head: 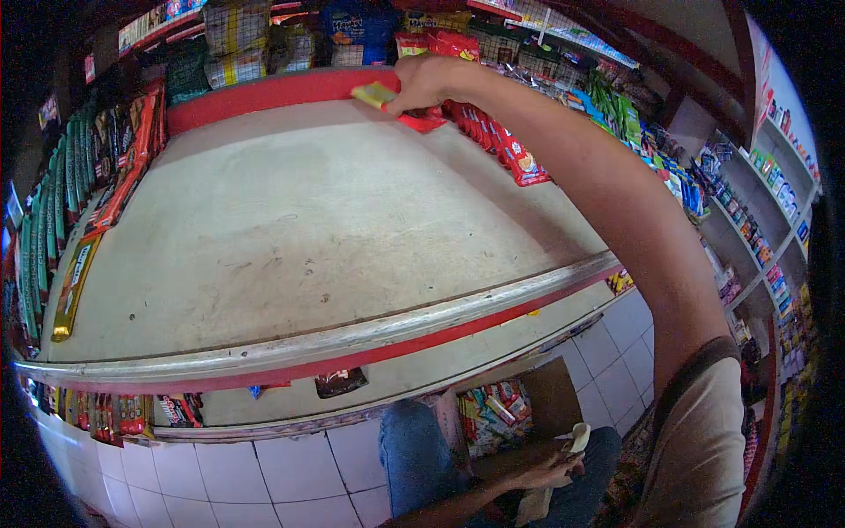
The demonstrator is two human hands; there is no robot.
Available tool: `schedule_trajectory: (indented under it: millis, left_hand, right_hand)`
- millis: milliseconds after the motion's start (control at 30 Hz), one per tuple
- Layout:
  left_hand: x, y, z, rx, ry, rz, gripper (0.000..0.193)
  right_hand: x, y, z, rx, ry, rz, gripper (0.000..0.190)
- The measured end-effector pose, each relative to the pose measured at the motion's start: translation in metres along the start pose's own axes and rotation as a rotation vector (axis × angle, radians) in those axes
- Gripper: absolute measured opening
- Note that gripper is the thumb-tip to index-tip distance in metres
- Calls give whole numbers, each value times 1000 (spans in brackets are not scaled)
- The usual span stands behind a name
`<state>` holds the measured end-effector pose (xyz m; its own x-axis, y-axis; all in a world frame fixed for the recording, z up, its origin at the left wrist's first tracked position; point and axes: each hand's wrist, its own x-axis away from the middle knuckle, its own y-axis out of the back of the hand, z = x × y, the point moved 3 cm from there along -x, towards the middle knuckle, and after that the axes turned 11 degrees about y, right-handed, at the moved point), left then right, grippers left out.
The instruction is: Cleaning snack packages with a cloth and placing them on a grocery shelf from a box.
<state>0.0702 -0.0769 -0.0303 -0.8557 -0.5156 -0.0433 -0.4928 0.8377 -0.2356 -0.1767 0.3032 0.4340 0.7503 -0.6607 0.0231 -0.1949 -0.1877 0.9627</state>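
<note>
At the back of the pale shelf board [277,218], my right hand [419,82] reaches in with the arm stretched across the right side. Its fingers grip a small yellow packet [373,96], blurred at one end. Just below the fingers shows a red packet [422,121]; whether it is held too cannot be told. Beside this hand, a row of red snack packets [498,145] runs along the shelf's right side. Low in the view, my left hand [544,470] rests near my knees, closed around a cream-coloured cloth or paper [579,439] that sticks out on both sides.
Wrapped bars [43,244] in green, red and gold line the left side. A red back rail [264,96] and a worn front edge [317,346] bound the board. Below are a lower shelf [264,402] with packets and an open carton [495,412] of packets on the tiled floor.
</note>
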Motion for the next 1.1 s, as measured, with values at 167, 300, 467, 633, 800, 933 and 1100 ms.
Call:
schedule_trajectory:
  millis: [167,300,467,633,800,933,1100]
  left_hand:
    - [-34,-25,78,-9,122,334,58]
    - [-19,-3,42,39,74,250,44]
    - [5,1,-12,-168,-27,258,54]
    - [-17,-6,37,419,224,327,56]
    - [-16,-16,53,165,-7,208,56]
    - [0,2,13,219,22,173,52]
    - [-11,10,13,107,148,133,47]
  right_hand:
    - [-2,0,-24,-75,-216,-190,49]
    - [-7,-13,-33,33,-257,-281,41]
    - [-13,-21,-49,159,-232,-329,46]
    - [-14,-26,-36,178,-244,-314,30]
    - [-3,-25,-53,155,-222,-356,28]
    - [27,-14,-41,346,-6,-497,21]
    - [139,13,-21,96,-2,-530,14]
